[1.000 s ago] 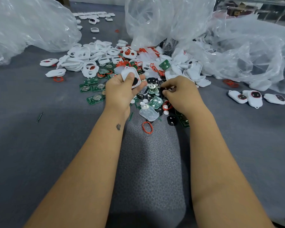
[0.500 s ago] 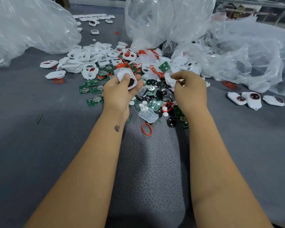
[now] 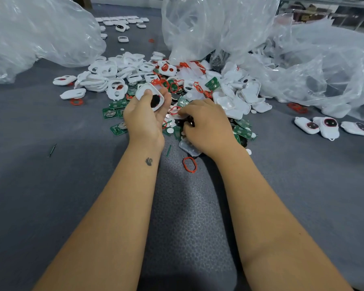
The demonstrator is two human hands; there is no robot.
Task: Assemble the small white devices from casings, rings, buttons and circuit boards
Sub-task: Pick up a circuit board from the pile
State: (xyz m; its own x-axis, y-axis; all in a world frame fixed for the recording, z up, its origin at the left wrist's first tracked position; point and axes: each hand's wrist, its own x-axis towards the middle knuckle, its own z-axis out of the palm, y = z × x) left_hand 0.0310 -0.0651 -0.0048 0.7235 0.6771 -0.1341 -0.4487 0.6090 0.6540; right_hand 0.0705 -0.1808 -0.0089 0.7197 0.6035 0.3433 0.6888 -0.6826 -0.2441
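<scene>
My left hand (image 3: 144,119) grips a white casing (image 3: 144,91) with a black button in its opening, the thumb lying across its face. My right hand (image 3: 206,124) is down in the heap of parts beside it, fingers curled over small pieces; a red ring (image 3: 173,110) and a white disc lie right at its fingertips, and whether it pinches one I cannot tell. The heap holds white casings (image 3: 105,70), red rings, black buttons and green circuit boards (image 3: 212,84). One red ring (image 3: 189,164) lies alone on the grey mat (image 3: 187,217) below my right hand.
Three finished white devices (image 3: 328,127) lie at the right. More finished ones (image 3: 122,19) sit in rows at the far back. Big clear plastic bags (image 3: 36,32) bulk at the left, centre back and right. A small green pin (image 3: 52,150) lies at the left.
My right hand has dropped from the far white casings back into the heap, close to my left hand. My left hand keeps the casing, held a little lower.
</scene>
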